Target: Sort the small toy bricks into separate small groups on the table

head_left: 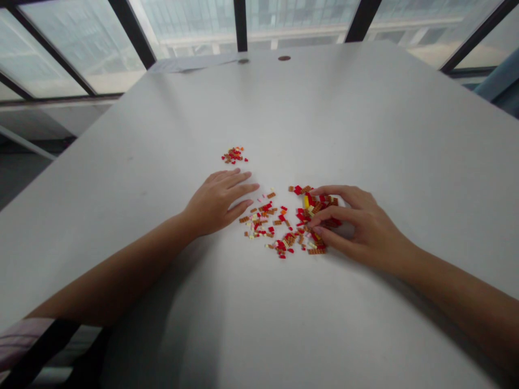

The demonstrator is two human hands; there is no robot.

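Observation:
My left hand (pixel 219 202) lies palm down with its fingers spread and holds nothing. Its fingertips reach toward a loose scatter of small building bricks (pixel 265 219) in red, brown, pink and cream. Over a denser heap of bricks (pixel 324 202), mostly red and brown with some yellow, is my right hand (pixel 360 221). Its thumb and index fingertip come together at the heap's near left side, while another finger stretches out over the far side. What is between thumb and finger, if anything, is too small to make out.
A smaller pile of tiny pieces (pixel 234 155) sits beyond my left hand on the white table (pixel 259 313). Toward the window, a white sheet (pixel 186 65) and two dark round spots (pixel 284 58) show at the table's far edge.

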